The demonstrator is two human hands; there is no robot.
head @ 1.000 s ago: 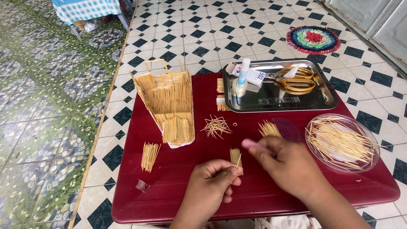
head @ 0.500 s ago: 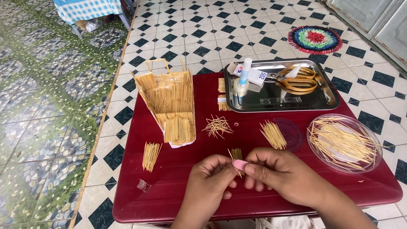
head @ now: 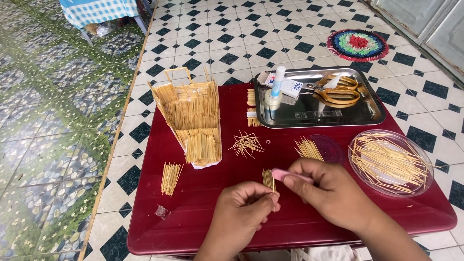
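My left hand (head: 241, 212) pinches a small flat bundle of toothpicks (head: 268, 180) upright over the dark red table (head: 193, 208). My right hand (head: 328, 193) holds a thin pink tool (head: 290, 175) against the top of that bundle. Just beyond my hands lie a loose scatter of toothpicks (head: 246, 144) and a neat fan of toothpicks (head: 309, 149). A toothpick house model (head: 193, 118) stands at the table's left. Another small glued row of toothpicks (head: 170, 178) lies left of my hands.
A clear round dish (head: 391, 162) full of toothpicks sits at the right. A steel tray (head: 319, 113) at the back holds yellow-handled scissors (head: 338, 92), a glue bottle (head: 276, 84) and a tape roll. A colourful round mat (head: 357, 45) lies on the checked tile floor.
My right hand moved left from near the fan of toothpicks, now holding the pink tool at the bundle. My left hand has stayed on the bundle.
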